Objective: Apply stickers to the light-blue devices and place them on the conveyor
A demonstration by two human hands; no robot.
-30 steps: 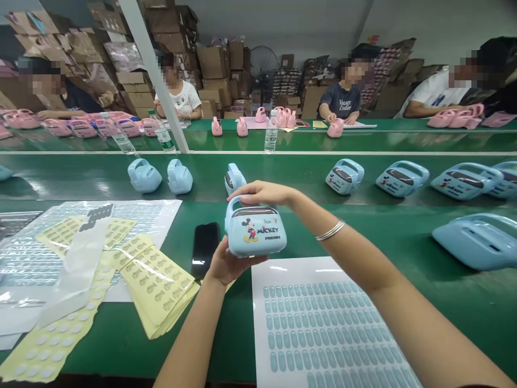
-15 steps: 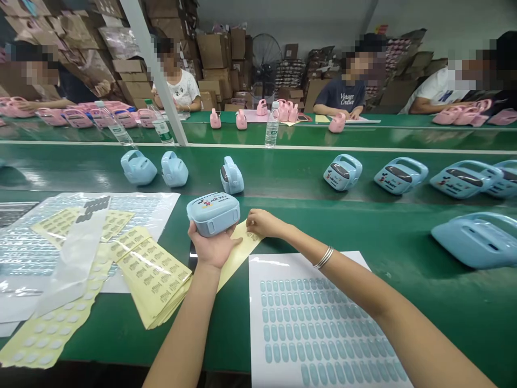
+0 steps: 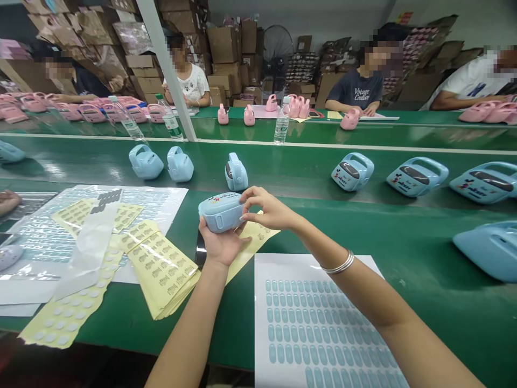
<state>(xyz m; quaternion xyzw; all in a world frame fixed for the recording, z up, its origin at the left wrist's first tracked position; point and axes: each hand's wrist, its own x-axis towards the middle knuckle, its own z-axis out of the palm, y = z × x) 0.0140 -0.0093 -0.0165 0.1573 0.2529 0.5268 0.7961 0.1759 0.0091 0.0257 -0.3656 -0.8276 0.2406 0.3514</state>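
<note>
My left hand (image 3: 220,245) cups a light blue toy case (image 3: 221,212) from below, tipped so its bottom edge faces me. My right hand (image 3: 266,210) pinches at the case's right end, fingers closed on its side; whether a small sticker sits between the fingertips I cannot make out. Under both hands lies a yellow sticker sheet (image 3: 252,241) on the green table. A white sheet of blue oval stickers (image 3: 323,328) lies just below my right forearm.
A stack of yellow label sheets (image 3: 161,269) and clear film sheets (image 3: 81,237) lie at left. More blue cases (image 3: 351,172) stand along the green conveyor (image 3: 283,167); one large blue case (image 3: 488,250) is at right. Other people sit across with pink cases (image 3: 349,119) and water bottles (image 3: 281,128).
The case went from upright, front facing me, to tipped on its back. My right hand left its handle, touched the yellow sheet, then came up to the case's right end.
</note>
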